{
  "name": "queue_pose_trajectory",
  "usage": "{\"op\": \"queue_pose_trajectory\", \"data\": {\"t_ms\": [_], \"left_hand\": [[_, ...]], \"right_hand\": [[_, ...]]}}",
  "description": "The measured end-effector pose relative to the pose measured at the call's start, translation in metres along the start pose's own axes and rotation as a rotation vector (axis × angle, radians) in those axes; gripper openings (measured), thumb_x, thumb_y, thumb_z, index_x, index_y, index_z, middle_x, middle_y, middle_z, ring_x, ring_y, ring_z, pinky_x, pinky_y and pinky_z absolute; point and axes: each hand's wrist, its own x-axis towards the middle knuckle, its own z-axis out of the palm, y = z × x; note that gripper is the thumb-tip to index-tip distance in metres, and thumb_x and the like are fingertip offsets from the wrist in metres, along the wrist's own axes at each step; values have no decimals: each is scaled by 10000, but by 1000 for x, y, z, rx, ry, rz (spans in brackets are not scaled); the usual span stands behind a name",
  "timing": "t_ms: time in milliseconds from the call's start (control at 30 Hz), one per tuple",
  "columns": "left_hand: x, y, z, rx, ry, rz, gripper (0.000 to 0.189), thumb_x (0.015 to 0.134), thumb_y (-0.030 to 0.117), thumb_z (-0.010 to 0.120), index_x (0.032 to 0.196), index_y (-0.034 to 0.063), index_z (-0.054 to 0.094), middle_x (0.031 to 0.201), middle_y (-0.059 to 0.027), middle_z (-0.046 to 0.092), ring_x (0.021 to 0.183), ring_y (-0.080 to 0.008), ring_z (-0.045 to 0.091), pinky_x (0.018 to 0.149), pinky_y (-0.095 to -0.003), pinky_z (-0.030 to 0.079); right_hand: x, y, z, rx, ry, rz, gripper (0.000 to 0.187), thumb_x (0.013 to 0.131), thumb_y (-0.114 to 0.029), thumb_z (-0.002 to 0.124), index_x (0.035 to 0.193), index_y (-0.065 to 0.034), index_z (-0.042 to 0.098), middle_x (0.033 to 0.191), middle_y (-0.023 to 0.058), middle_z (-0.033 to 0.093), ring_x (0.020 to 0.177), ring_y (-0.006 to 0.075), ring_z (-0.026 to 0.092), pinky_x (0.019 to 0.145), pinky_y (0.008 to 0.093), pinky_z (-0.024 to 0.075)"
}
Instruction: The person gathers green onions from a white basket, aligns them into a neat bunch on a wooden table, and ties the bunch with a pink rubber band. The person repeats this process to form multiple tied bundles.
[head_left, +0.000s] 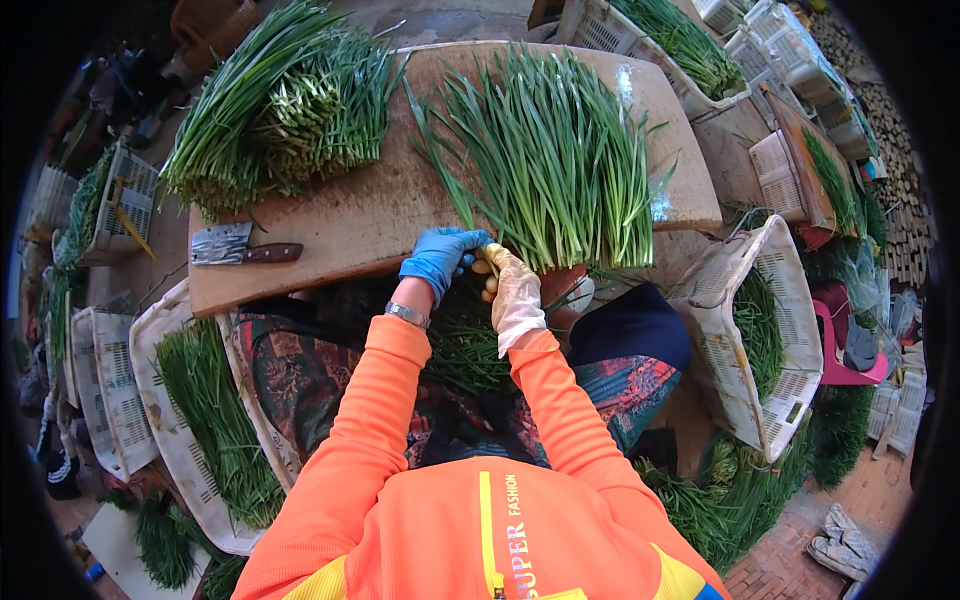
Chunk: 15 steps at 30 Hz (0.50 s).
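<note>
My left hand (444, 257), in a blue glove, and my right hand (514, 283), in a pale stained glove, meet at the near edge of the wooden board (352, 225). Their fingertips pinch the base of a garlic chive stalk (459, 196), whose leaves reach up over the board. Just beyond my right hand, a wide layer of garlic chives (555, 165) lies with its cut ends towards me. A thick pile of garlic chives (277, 112) is heaped at the board's left. Near the left corner rests a cleaver (244, 246) with a wooden handle.
White plastic crates (150, 405) with greens stand at the left. Another crate (705, 330) is tilted at the right, beside a pink stool (832, 345). More chives (720, 510) lie on the floor at lower right, near a pair of gloves (844, 544). Loose greens (465, 337) cover my lap.
</note>
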Motion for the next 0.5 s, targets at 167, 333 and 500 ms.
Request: {"op": "queue_pose_trajectory", "data": {"t_ms": [167,333,500], "left_hand": [[-3,3,1,5,11,10,195,809,258,684,827,68,724,702,5,609,572,-78,488,528,-224,388],[-6,12,-3,58,-26,16,232,852,289,642,880,76,728,724,51,619,550,-34,479,483,-192,358],[-2,24,3,270,-85,5,185,799,266,642,840,109,731,737,29,629,560,-62,513,480,-207,382]], "right_hand": [[-7,22,-17,-34,-57,-326,309,894,-353,565,1000,-84,675,879,15,664,582,53,441,563,214,406],[-14,68,-71,-461,-216,-181,272,903,-311,555,905,-64,669,755,9,614,579,82,476,567,230,398],[-24,83,-111,-1512,-535,67,478,871,-312,606,1189,39,546,1137,206,613,1023,304,583,843,370,450]]}}
